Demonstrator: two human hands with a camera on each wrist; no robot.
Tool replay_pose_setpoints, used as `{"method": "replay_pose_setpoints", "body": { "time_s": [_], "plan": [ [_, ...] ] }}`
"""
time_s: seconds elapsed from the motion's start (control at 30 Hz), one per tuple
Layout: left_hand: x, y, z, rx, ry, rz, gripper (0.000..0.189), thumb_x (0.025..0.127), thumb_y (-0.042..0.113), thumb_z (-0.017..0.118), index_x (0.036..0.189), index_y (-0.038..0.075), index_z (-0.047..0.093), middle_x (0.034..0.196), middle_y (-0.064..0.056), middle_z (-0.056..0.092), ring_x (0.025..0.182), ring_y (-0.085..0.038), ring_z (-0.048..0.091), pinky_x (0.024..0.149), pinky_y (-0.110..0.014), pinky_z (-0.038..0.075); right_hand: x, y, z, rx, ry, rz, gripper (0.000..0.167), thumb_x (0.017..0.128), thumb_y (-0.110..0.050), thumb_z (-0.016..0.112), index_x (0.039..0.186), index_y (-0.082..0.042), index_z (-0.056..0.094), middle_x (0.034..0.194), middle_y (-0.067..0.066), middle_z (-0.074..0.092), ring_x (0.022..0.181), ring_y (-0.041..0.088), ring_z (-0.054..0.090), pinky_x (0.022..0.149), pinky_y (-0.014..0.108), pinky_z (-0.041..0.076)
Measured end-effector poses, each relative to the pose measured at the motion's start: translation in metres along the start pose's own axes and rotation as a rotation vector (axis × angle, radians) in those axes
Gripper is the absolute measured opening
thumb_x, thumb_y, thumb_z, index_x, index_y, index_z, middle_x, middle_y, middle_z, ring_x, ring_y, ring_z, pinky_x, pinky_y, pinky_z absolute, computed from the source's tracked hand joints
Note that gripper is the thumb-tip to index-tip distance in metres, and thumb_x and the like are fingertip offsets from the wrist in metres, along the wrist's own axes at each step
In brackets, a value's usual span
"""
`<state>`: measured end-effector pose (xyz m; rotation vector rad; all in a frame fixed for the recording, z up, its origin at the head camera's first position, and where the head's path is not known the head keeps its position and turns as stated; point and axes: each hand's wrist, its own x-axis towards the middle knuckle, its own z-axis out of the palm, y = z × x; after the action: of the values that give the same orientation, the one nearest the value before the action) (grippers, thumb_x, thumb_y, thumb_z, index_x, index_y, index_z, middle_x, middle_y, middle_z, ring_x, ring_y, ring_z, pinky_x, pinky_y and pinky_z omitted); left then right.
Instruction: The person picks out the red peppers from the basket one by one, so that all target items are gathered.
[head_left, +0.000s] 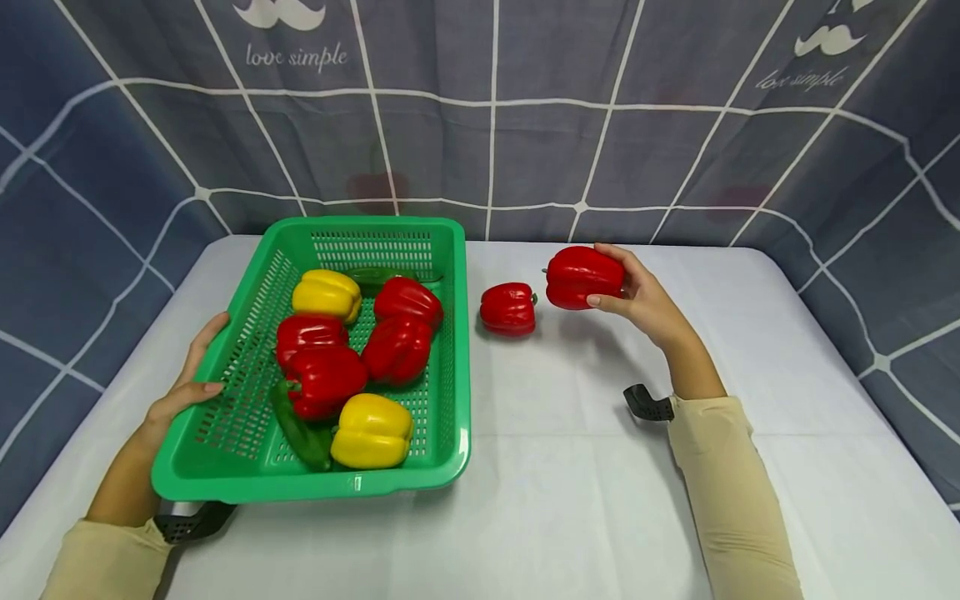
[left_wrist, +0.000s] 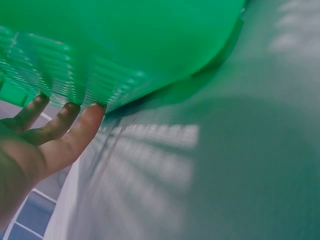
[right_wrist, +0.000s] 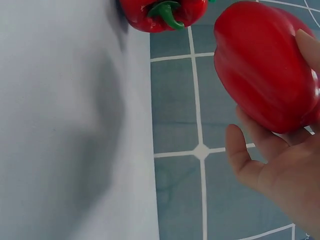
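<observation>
My right hand holds a red bell pepper above the table, thumb on the near side and fingers around the far end. In the right wrist view that pepper lies between thumb and fingers. A second red bell pepper rests on the table just left of it, green stem facing right. My left hand grips the left side of a green plastic basket, thumb over the rim. The left wrist view shows its fingers against the slotted outer wall.
Inside the basket lie several red bell peppers, two yellow bell peppers and long green peppers. A white cloth covers the table. Grey-blue gridded curtain walls stand behind it and at both sides.
</observation>
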<state>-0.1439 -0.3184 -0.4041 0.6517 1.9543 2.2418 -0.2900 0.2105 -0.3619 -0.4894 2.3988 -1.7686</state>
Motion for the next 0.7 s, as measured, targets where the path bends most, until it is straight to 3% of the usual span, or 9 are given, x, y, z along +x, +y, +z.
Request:
{"method": "replay_pose_setpoints", "body": {
  "time_s": [0.13,0.47,0.7],
  "plan": [
    [0.0,0.0,0.0,-0.005,-0.001,0.002,0.078,0.078,-0.008,0.015,0.147,0.021,-0.007,0.15,0.0,-0.005,0.134,-0.003,0.013,0.097,-0.014,0.025,0.001,0.004,-0.003,0.005,-0.014,-0.019,0.07,0.081,-0.001,0.063,0.141,-0.014,0.031,0.129,0.011,0.042,0.107,0.014,0.049,0.08,0.017,0.047],
    [-0.003,-0.005,-0.003,-0.035,-0.048,0.035,0.079,0.076,-0.01,0.012,0.147,0.019,-0.011,0.149,0.001,-0.005,0.133,-0.003,0.014,0.095,-0.015,0.026,0.004,0.013,-0.009,-0.003,-0.013,0.016,0.07,0.081,-0.002,0.063,0.141,-0.01,0.028,0.129,0.009,0.042,0.107,0.012,0.047,0.079,0.017,0.047],
    [0.0,-0.006,-0.005,-0.045,-0.046,0.044,0.079,0.077,-0.009,0.012,0.147,0.018,-0.01,0.149,0.002,-0.001,0.131,-0.002,0.019,0.095,-0.016,0.027,0.007,0.023,-0.012,0.003,-0.019,0.036,0.07,0.081,0.001,0.062,0.141,-0.013,0.027,0.13,0.008,0.039,0.108,0.015,0.044,0.079,0.016,0.047]
  ]
}}
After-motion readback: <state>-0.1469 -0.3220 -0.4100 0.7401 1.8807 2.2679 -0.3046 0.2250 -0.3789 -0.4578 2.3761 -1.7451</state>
